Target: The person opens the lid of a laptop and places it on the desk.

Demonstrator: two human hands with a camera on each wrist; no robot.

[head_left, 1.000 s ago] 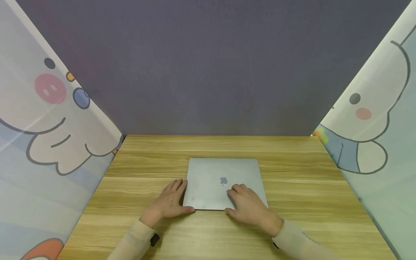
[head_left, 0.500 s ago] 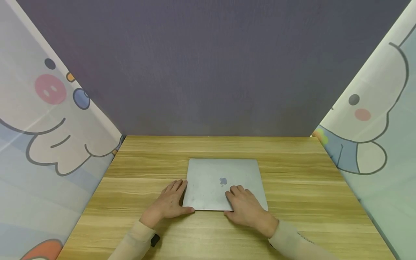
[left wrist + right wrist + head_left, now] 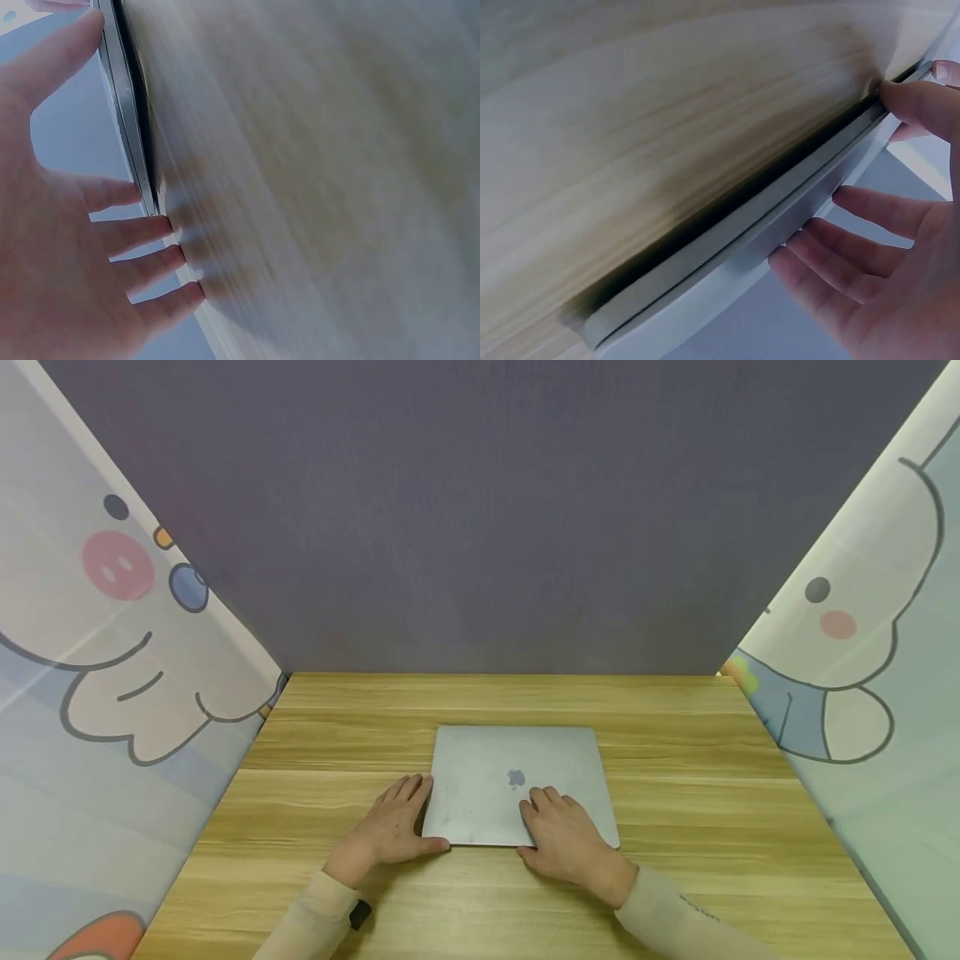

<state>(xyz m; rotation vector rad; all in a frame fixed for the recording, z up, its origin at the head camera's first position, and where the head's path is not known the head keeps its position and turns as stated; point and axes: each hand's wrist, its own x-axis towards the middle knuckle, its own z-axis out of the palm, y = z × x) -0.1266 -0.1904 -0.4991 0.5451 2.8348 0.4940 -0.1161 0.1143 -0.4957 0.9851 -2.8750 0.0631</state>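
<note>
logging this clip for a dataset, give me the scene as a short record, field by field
main object: flat silver metal laptop
laptop state: lid closed, lying flat
marking: grey apple-shaped logo mid-lid
support: light brown wood-grain table
left hand: fingers spread at the laptop's left side, thumb at the front edge near the left corner
right hand: fingertips on the lid, thumb at the front edge, right of centre
sleeves: cream
backdrop: dark grey panel behind; pale cartoon-printed coverings at both sides
</note>
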